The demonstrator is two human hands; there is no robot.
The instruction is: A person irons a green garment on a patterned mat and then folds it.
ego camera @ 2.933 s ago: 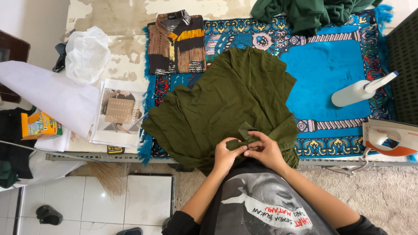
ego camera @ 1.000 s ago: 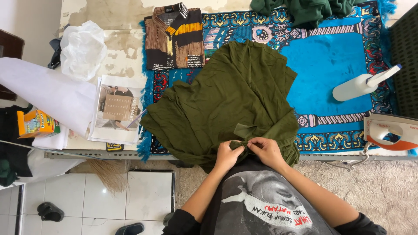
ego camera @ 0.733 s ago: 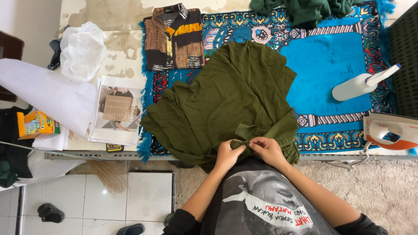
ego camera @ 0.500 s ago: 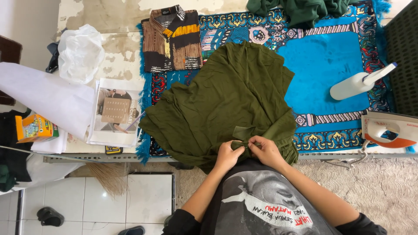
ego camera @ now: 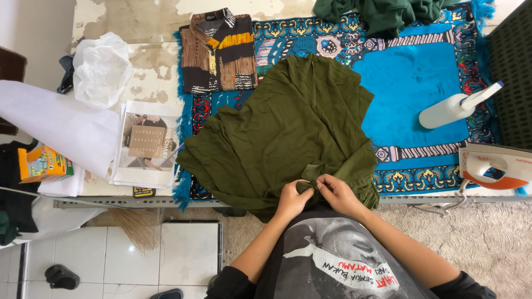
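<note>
Pinching a small fold at the near hem of an olive-green garment (ego camera: pixel 288 133), the left hand (ego camera: pixel 292 200) and right hand (ego camera: pixel 338 195) meet at the counter's (ego camera: pixel 149 66) front edge, fingertips almost touching. Each grip is narrow and closed on the same bunched bit of fabric. The garment lies spread over a blue patterned mat (ego camera: pixel 413 91), its far end toward a folded brown, black and yellow shirt (ego camera: pixel 219 50), its near hem hanging slightly over the counter edge against the person's torso.

To the right, a white spray bottle (ego camera: pixel 451 108) lies on its side on the mat, and a white and orange clothes iron (ego camera: pixel 493 166) sits at the counter's near right corner, its cord trailing off the edge. To the left lie a printed sheet (ego camera: pixel 144 144), a crumpled clear plastic bag (ego camera: pixel 102 66), a large white paper (ego camera: pixel 55 124) and a small orange box (ego camera: pixel 44 164). More dark green cloth (ego camera: pixel 388 14) is heaped at the far edge.

Risks, as judged from this layout: the cloth looks thin and slippery, so the pinched fold could slide free of either grip; a tug toward the body could drag the whole garment off the counter and crease it; a wide sweep of the right elbow could knock the iron, which stands close to the edge.
</note>
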